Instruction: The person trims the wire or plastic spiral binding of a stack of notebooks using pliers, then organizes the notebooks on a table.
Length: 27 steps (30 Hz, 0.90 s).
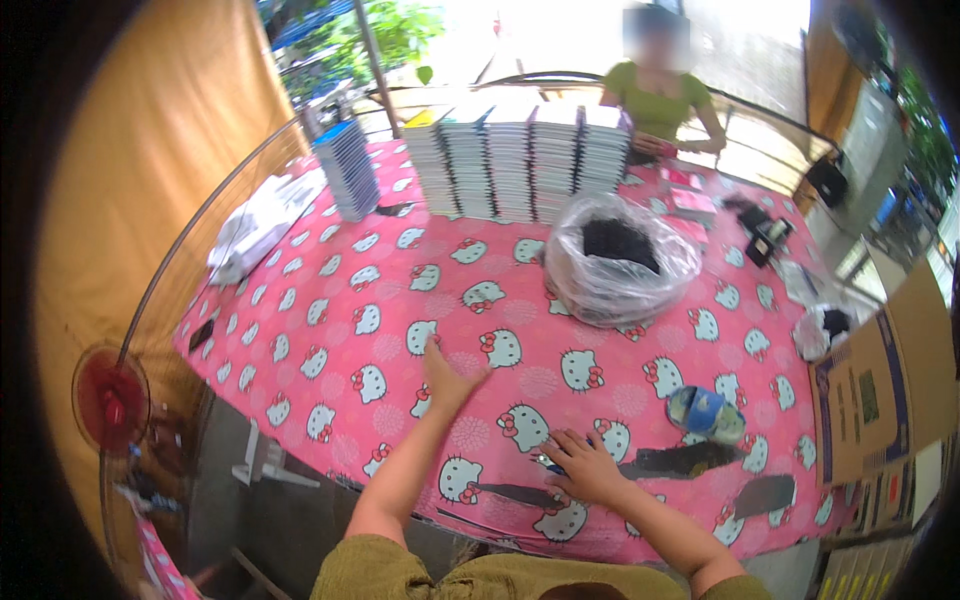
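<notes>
My left hand (447,380) is over the pink cartoon-print tablecloth (400,290). Its thumb stands away from the fingers and it holds nothing. Lower and to the right, my right hand (583,468) lies palm down on the cloth with its fingers spread. A small dark and shiny thing (547,462) shows at its fingertips, too small to name. Right of that hand are a torn dark patch (680,460) in the cloth and a blue-green roll, perhaps tape (706,414). Beyond my hands stands a clear plastic bag (580,290) with black material inside.
Tall stacks of notebooks (490,165) line the far edge, with a shorter blue-topped stack (347,175) to their left. White cloth or plastic (262,225) lies far left. Across the table, a person in green (660,100) handles something pink. A cardboard box (870,390) stands at the right edge.
</notes>
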Each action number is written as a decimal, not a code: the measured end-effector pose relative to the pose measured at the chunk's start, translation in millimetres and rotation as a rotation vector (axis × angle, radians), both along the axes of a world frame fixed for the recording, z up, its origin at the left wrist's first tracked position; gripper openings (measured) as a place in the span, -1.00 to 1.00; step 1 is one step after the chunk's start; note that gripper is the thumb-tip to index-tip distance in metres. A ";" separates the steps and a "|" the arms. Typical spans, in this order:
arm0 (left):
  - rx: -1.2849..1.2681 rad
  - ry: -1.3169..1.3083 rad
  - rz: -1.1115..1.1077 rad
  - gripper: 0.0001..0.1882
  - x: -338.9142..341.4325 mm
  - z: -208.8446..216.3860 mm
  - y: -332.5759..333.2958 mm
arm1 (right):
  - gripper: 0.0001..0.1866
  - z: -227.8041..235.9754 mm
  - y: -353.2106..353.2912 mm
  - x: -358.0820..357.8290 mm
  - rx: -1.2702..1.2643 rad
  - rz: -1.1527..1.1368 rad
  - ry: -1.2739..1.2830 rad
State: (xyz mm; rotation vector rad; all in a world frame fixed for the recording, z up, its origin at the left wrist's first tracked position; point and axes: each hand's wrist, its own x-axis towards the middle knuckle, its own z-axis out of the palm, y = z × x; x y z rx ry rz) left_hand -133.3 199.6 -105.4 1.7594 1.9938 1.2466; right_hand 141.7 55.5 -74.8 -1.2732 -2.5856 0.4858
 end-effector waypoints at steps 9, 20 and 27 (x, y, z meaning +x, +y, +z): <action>-0.041 0.027 0.382 0.55 -250.9 15.8 121.2 | -0.50 -6.1 -15.3 -28.5 -0.158 -0.337 -0.003; -0.176 -0.036 0.397 0.57 -371.0 -17.4 352.6 | -0.36 -45.1 -27.6 -39.7 0.095 -1.265 -0.219; -0.022 -0.083 0.334 0.59 -403.0 -19.9 462.7 | -0.44 -36.8 -21.5 -60.6 0.104 -1.222 -0.185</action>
